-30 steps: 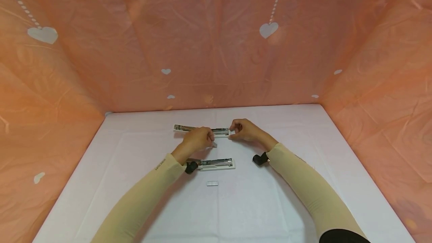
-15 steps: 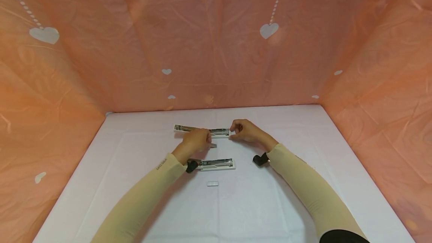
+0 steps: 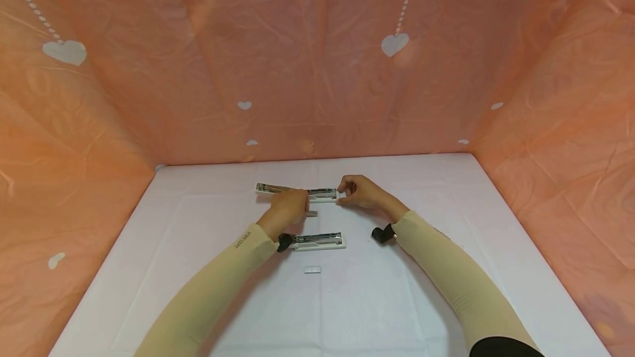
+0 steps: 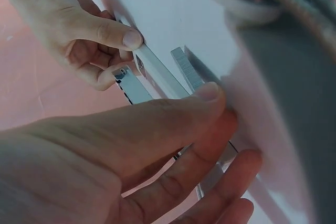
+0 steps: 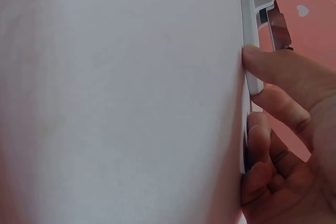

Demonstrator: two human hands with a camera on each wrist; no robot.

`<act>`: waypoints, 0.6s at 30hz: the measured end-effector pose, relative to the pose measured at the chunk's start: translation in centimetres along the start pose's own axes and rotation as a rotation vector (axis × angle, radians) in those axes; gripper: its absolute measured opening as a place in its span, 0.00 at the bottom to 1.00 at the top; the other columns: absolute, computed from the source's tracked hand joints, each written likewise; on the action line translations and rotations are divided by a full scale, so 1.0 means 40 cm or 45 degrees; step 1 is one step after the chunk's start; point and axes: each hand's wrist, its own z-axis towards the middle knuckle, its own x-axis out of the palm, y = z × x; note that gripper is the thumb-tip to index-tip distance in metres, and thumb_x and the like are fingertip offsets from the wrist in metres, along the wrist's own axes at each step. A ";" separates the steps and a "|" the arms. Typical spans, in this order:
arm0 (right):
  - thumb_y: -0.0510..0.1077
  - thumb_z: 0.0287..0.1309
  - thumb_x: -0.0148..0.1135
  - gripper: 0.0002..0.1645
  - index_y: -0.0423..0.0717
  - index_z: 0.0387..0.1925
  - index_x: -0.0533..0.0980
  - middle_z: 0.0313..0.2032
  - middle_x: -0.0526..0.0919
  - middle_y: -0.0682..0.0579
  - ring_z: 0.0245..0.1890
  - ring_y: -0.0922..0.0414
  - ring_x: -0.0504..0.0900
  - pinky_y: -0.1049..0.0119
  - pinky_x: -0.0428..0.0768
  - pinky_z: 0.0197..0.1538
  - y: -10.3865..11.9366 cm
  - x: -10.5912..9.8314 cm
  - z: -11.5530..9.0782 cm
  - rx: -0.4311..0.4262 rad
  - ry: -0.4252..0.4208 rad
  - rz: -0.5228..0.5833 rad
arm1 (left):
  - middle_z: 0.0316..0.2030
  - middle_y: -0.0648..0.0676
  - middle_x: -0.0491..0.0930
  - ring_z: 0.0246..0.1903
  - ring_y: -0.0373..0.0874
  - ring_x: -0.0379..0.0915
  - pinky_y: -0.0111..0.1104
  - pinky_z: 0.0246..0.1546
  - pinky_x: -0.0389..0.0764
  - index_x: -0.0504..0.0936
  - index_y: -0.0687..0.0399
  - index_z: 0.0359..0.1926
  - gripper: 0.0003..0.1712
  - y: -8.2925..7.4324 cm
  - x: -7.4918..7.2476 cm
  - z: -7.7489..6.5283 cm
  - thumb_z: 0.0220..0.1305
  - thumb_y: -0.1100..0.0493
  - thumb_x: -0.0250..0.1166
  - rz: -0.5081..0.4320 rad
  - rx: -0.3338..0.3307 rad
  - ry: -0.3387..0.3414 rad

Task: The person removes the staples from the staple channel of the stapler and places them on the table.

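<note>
In the head view, an opened white stapler (image 3: 322,199) lies toward the back of the table. My right hand (image 3: 364,191) holds its right end; in the right wrist view the thumb lies along the stapler's white base (image 5: 252,35). My left hand (image 3: 290,206) hovers in front of the stapler's middle, hiding part of it. Between its thumb and fingers it pinches a grey staple strip (image 4: 186,69), whose free end sticks out to the right in the head view (image 3: 312,214).
Nearer to me lies a second opened stapler (image 3: 319,241), its left part behind my left wrist camera. A second staple strip (image 3: 312,270) lies in front of it on the white tablecloth (image 3: 377,302). Orange curtains (image 3: 317,70) enclose the table's back and sides.
My left hand has shifted slightly left with the staple strip, which has turned from slanting to nearly level. My right hand and both staplers stay in place.
</note>
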 end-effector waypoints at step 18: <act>0.41 0.62 0.79 0.18 0.41 0.50 0.83 0.33 0.77 0.52 0.34 0.57 0.72 0.64 0.72 0.41 -0.007 -0.004 -0.007 -0.004 0.018 -0.057 | 0.38 0.50 0.86 0.37 0.46 0.80 0.46 0.43 0.83 0.84 0.51 0.42 0.06 0.047 -0.036 -0.027 0.76 0.54 0.67 -0.101 0.042 -0.040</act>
